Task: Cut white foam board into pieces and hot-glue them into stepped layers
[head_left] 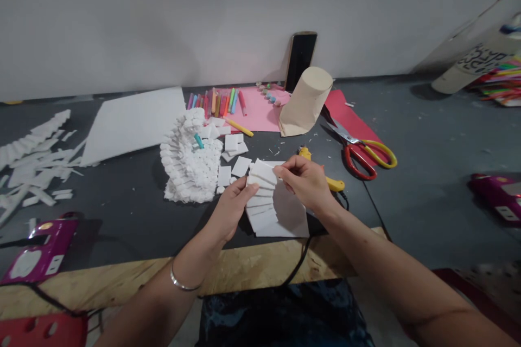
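Observation:
Overlapping white foam pieces (261,200) lie in a stepped row on a white sheet (295,211) near the table's front edge. My left hand (232,203) grips the left edge of this row, thumb on top. With thumb and finger, my right hand (303,179) pinches a white foam square (265,169) at the row's upper end. Loose white squares (234,145) lie just beyond my left hand. To its left stands a white ruffled foam model (183,162) with a small teal piece (199,141) on it. A yellow glue gun (334,184) is partly hidden behind my right hand.
Scissors (358,146) with red and yellow handles lie at right, beside a beige cone-shaped form (307,100) and a propped phone (300,57). Coloured markers (217,102) sit at the back. Foam scraps (35,165) and a purple power strip (44,244) are at left.

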Demonstrator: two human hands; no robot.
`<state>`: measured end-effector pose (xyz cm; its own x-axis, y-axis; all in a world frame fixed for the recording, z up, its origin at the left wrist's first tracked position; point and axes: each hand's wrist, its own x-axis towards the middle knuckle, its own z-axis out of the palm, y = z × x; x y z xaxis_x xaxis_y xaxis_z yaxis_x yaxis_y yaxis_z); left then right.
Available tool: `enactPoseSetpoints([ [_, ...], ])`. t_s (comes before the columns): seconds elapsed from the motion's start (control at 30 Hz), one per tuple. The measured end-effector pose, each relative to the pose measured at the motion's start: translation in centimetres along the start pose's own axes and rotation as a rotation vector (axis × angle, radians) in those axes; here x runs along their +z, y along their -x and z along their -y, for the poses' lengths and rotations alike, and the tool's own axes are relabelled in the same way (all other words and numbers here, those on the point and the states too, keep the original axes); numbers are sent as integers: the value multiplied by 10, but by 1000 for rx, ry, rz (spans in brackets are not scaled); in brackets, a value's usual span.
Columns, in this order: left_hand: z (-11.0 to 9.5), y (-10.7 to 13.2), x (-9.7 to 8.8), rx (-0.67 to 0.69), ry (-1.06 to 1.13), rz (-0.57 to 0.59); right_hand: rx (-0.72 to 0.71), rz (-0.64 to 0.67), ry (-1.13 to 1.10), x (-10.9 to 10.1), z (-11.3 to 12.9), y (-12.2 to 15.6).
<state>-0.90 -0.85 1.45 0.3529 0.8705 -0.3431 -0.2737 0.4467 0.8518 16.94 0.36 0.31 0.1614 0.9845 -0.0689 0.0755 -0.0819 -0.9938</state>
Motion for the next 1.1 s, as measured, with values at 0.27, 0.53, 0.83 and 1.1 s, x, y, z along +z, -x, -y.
enactPoseSetpoints([
  [0.27,4,-2,-2,16,2,22,-12,-4,23,0,-2,0],
  [0.53,1,-1,0,0,5,7,-29,-5,36,0,-2,1],
  [0.83,3,0,-1,12,14,29,-31,2,54,-1,-2,0],
  [1.1,3,-1,-2,10,2,16,-34,29,59,-1,0,1],
])
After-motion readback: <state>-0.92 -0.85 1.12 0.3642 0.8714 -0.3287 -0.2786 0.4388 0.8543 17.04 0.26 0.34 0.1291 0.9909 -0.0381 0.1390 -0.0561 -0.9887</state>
